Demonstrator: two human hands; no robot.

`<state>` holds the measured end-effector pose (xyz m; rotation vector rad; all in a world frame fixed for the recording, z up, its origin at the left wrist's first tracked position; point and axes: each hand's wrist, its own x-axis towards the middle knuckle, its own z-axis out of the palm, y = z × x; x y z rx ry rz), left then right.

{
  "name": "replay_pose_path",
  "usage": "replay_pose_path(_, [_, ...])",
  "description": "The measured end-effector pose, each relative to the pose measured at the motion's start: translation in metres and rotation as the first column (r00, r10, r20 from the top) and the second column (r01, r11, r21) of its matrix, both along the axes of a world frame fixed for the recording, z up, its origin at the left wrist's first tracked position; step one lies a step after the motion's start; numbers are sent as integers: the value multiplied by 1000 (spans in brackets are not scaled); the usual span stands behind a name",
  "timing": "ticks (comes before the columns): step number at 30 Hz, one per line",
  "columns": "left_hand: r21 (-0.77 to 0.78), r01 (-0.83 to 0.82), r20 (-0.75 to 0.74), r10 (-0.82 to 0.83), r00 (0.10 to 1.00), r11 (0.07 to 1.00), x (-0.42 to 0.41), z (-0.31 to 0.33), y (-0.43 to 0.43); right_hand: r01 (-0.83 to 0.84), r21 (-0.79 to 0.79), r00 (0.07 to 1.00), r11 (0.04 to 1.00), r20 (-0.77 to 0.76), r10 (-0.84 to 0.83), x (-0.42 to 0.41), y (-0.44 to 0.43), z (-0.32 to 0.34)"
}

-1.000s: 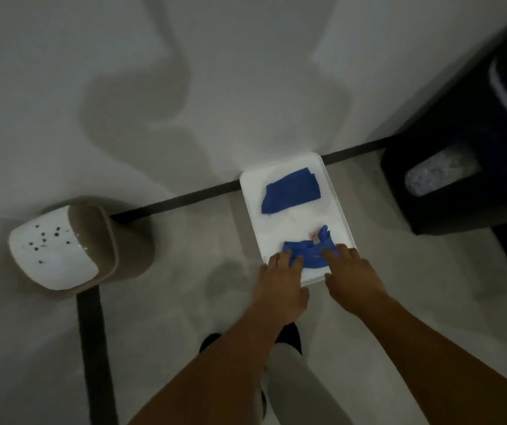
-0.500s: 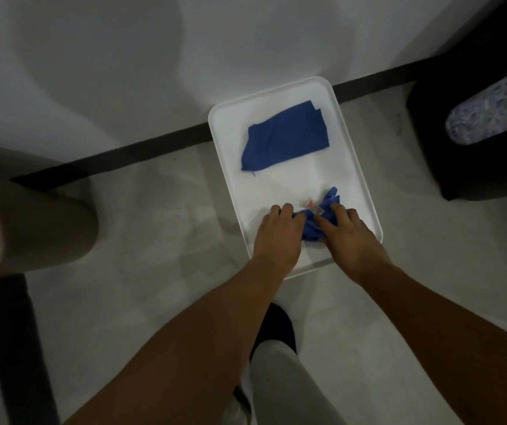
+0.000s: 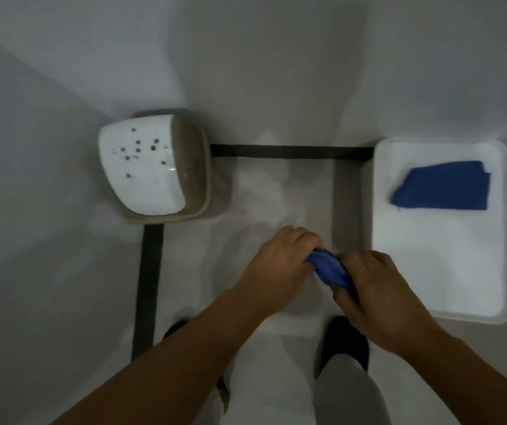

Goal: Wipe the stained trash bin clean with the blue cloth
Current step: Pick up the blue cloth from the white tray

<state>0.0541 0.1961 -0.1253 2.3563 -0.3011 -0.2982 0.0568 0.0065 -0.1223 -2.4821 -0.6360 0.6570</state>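
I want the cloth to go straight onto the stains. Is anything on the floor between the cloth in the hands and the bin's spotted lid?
Nothing visible. Both hands hold the blue cloth over bare floor; the trash bin stands ahead to the left.

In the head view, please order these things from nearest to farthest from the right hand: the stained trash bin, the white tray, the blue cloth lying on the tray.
From the right hand:
1. White tray, just to its right.
2. Blue cloth lying on the tray, at the far end.
3. Stained trash bin, far left, by the wall.
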Motion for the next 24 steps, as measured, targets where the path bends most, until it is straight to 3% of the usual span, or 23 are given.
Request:
replay_pose_path(6, [-83,-141,-33,138,990,987,-29,38,146,83,267,975,960,-223,-22,-23,154,19])
replay_pose_path(15, [-181,-436,-43,435,899,882,-42,36,255,237,441,970,866,-157,-185,-16,252,21])
replay_pose_path(17, [-96,-521,-9,523,852,848,-54,22,263,309,435,950,846,-113,-290,-13,249,11])
replay_pose_path(20, [149,-580,-13,588,809,801,-68,-3,279,430,421,879,799,5,-476,-3,238,2])
replay_pose_path(24, [346,-437,38,453,890,830,-56,-33,298,367,506,831,781,199,-519,35,235,-2])
